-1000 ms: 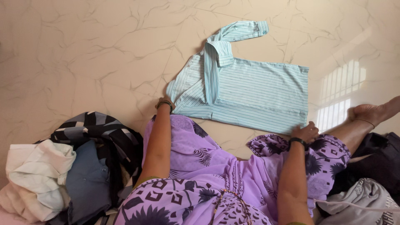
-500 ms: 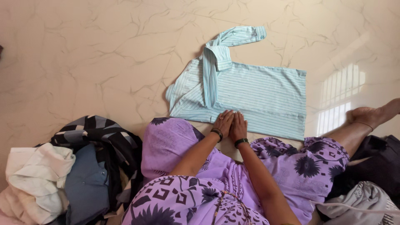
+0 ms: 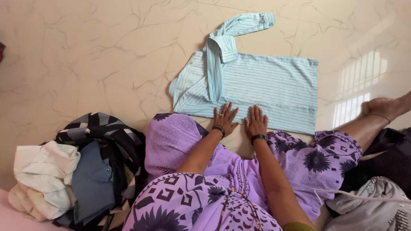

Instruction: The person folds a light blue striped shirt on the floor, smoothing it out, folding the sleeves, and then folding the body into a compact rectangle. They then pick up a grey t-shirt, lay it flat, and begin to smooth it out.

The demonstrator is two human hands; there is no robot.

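Nearest the camera, a heap of clothes (image 3: 81, 171) lies beside the person's knee, with darker garments (image 3: 376, 188) on the other side. Just beyond the lap, the left hand (image 3: 224, 116) and right hand (image 3: 256, 121) lie side by side, both open and flat, fingers spread, pressing the near edge of the striped shirt (image 3: 265, 85). The shirt lies partly folded on the marble floor (image 3: 85, 51), one sleeve and the collar pointing away. This looks like the smoothing step of folding; a further fold would call for gripping an edge.

pale blue striped shirt (image 3: 265, 85), cream marbled floor (image 3: 85, 51)
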